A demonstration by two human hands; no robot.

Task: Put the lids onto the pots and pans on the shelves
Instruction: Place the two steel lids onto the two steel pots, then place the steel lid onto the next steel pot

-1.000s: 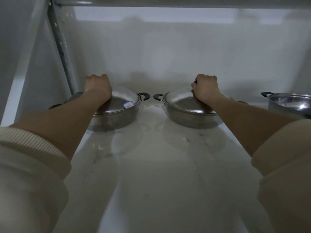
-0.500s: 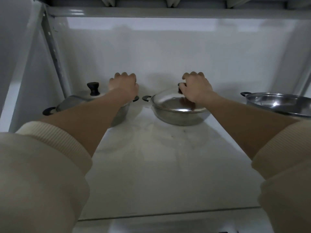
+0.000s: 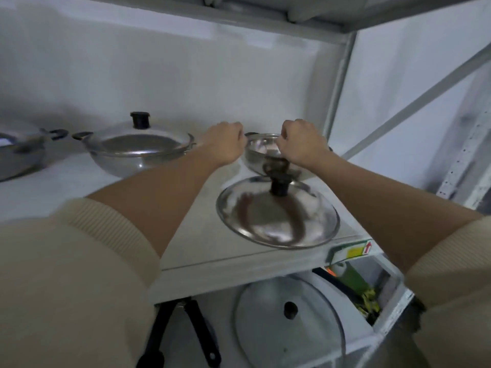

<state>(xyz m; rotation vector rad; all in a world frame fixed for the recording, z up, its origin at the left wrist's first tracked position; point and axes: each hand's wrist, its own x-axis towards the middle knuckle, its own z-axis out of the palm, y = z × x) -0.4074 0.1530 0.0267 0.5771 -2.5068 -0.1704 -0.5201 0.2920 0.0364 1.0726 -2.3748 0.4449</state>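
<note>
An uncovered steel pot [image 3: 261,154] stands at the back right of the white shelf [image 3: 202,243]. My left hand [image 3: 225,144] is closed at its left handle and my right hand [image 3: 303,146] is closed on its right rim. A steel lid [image 3: 276,219] with a black knob lies flat on the shelf just in front of that pot, touched by neither hand. To the left, a steel pot [image 3: 138,155] has its lid on, black knob up. Another steel pot [image 3: 18,158] sits at the far left edge, only partly in view.
A grey upright post [image 3: 336,91] and a diagonal brace bound the shelf on the right. On the lower shelf lie a large glass lid [image 3: 289,314], black pan handles [image 3: 186,328] and a green package [image 3: 353,277]. Another shelf runs close overhead.
Both hands have left the two lidded pots and moved right to the uncovered pot. The view has swung right and pulled back, showing the loose lid and the lower shelf.
</note>
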